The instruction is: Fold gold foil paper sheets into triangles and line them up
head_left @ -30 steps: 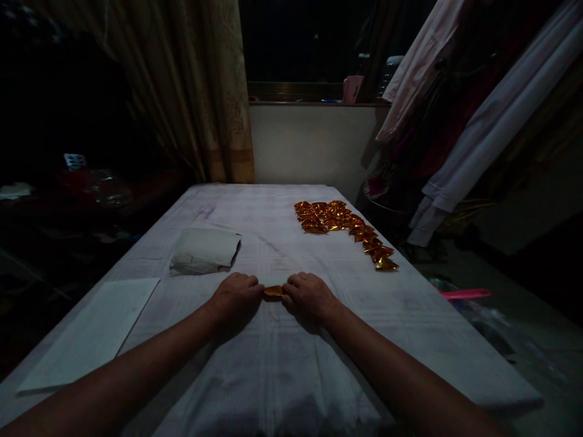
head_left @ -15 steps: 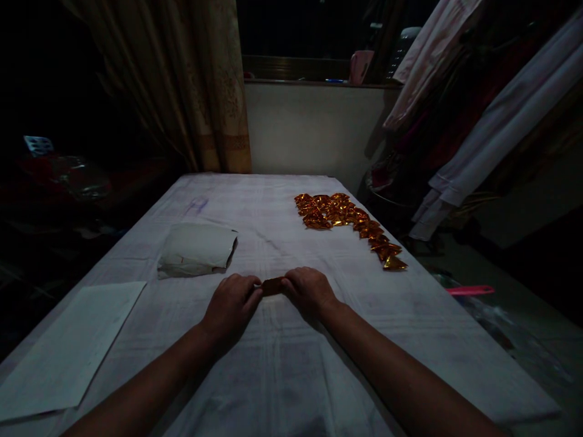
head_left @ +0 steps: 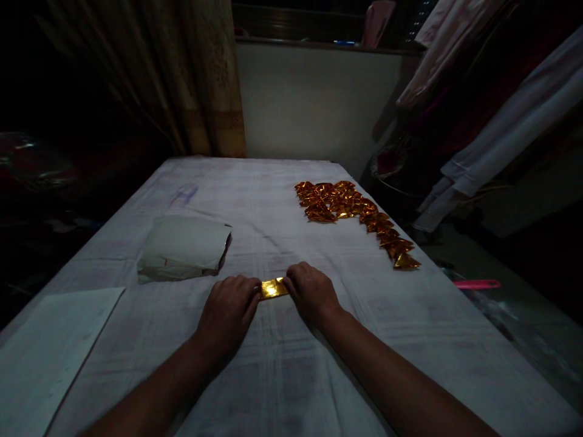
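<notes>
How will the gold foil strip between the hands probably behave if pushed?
The gold foil strip spans straight between the left hand and right hand, so it is probably stiff. Its shiny surface may be slippery. Looking flat, it would likely slide, not roll.

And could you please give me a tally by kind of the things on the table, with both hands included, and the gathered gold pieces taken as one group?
Left hand and right hand: 2
Gold strip, between the fingertips: 1
Group of gold pieces, too overlapped to count singly: 1
Pale packet: 1
White sheet: 1
Total: 6
</notes>
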{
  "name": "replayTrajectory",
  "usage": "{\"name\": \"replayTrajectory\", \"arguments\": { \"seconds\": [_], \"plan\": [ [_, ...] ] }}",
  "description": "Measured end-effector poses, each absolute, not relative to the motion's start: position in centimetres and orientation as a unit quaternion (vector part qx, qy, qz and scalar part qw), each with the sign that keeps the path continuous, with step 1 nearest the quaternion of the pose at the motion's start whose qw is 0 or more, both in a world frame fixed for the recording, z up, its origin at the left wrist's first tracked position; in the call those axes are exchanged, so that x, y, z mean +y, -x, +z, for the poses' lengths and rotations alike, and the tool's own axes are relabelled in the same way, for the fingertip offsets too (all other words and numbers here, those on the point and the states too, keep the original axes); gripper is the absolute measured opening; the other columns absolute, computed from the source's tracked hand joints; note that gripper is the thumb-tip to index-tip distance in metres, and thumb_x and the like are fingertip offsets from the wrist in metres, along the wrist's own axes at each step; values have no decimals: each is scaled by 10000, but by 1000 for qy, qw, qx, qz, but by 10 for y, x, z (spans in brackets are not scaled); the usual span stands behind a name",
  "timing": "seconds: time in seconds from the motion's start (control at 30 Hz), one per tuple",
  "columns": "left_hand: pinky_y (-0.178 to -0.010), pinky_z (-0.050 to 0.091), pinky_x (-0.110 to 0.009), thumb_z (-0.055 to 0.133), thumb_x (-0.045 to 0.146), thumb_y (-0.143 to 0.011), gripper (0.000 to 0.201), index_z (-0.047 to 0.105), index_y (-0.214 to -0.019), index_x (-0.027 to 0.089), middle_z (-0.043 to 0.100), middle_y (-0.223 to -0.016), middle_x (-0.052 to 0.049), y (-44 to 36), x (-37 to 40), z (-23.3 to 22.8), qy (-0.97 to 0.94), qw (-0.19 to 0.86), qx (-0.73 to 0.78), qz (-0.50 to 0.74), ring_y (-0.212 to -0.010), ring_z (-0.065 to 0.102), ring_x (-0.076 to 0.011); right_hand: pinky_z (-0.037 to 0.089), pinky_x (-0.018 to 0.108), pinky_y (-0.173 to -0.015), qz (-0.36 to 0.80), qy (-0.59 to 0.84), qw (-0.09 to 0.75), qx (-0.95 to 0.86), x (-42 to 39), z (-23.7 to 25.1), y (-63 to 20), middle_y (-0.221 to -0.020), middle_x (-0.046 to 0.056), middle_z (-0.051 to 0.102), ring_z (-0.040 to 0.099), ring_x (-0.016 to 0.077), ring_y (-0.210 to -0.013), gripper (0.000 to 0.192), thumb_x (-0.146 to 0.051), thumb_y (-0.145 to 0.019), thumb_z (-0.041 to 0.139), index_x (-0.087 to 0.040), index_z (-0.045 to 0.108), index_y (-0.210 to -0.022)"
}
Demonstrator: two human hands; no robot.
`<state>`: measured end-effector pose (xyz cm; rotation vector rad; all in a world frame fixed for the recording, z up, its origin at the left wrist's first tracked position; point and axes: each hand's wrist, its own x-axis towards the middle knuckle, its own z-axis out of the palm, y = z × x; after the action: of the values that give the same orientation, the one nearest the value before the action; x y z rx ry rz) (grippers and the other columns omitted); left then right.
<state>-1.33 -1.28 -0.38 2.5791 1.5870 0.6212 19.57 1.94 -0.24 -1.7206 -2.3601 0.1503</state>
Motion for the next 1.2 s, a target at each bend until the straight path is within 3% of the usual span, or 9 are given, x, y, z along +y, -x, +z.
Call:
{"name": "replayTrajectory", "arguments": {
  "seconds": [0.17,0.3,0.4,0.47,0.6,0.77,0.9,1.0,1.2],
  "plan": [
    [-807,478,-404,511,243,-1011,249,691,-1177,286,706,-1095,-55,16,-13,-4,-845,53,485,218,-953,619,-239,439,295,-740,59,580,133,-801,21,-11,-202,-970,77,680,620,210,-869,180,-220,-1004,501,-211,679,-977],
    [-905,485,-458,497,201,-1013,321,676,-1263,293,720,-1248,-52,17,-12,-11,-854,43,469,221,-1123,608,-269,473,362,-924,45,531,206,-820,14,-16,-204,-1198,132,686,611,248,-1096,292,-200,-1004,462,-183,664,-1215],
    [-924,497,-481,507,194,-1003,335,674,-1283,271,735,-1244,-53,18,-11,-16,-859,38,464,215,-1146,614,-284,354,486,-1140,50,463,191,-864,1,-15,-197,-1474,166,551,445,294,-1397,450,-260,-1005,480,-136,531,-1434],
    [-932,504,-490,505,193,-997,351,670,-1296,272,734,-1249,-60,18,-11,-17,-859,35,465,211,-1152,618,-287,250,555,-1208,77,443,137,-883,-7,-13,-192,-1556,167,463,354,308,-1474,555,-361,-1008,504,-135,444,-1511],
    [-920,519,-481,490,192,-994,369,654,-1314,277,726,-1268,-63,21,-11,-13,-871,27,447,202,-1152,626,-285,167,604,-1235,104,446,78,-885,-16,-8,-195,-1615,158,360,296,315,-1511,650,-477,-1013,496,-152,366,-1561],
    [-940,501,-519,474,143,-969,422,614,-1353,245,700,-1320,-70,26,-15,-4,-884,13,436,167,-1231,596,-316,178,642,-1221,104,473,65,-873,-18,-7,-214,-1619,135,354,272,321,-1521,657,-498,-1017,483,-176,344,-1572],
    [-1146,318,-600,476,312,-998,448,549,-1431,225,631,-1416,-91,13,-25,0,-890,14,430,153,-1393,473,-329,179,622,-1226,96,478,74,-870,-21,-9,-218,-1627,148,332,269,313,-1523,683,-525,-1012,481,-177,328,-1580],
    [-1209,222,-581,441,501,-1008,601,418,-1532,206,509,-1536,-116,0,-31,-5,-912,28,389,124,-1448,417,-307,171,615,-1229,101,475,72,-871,-21,-9,-217,-1632,138,325,252,307,-1529,688,-543,-1015,464,-181,321,-1582],
    [-1233,147,-577,415,517,-1027,627,334,-1572,219,462,-1570,-111,15,-41,-15,-910,0,398,115,-1445,433,-290,166,624,-1229,113,485,62,-865,-20,-5,-215,-1640,120,307,237,314,-1534,693,-564,-1012,463,-193,327,-1581]
  ]
}}
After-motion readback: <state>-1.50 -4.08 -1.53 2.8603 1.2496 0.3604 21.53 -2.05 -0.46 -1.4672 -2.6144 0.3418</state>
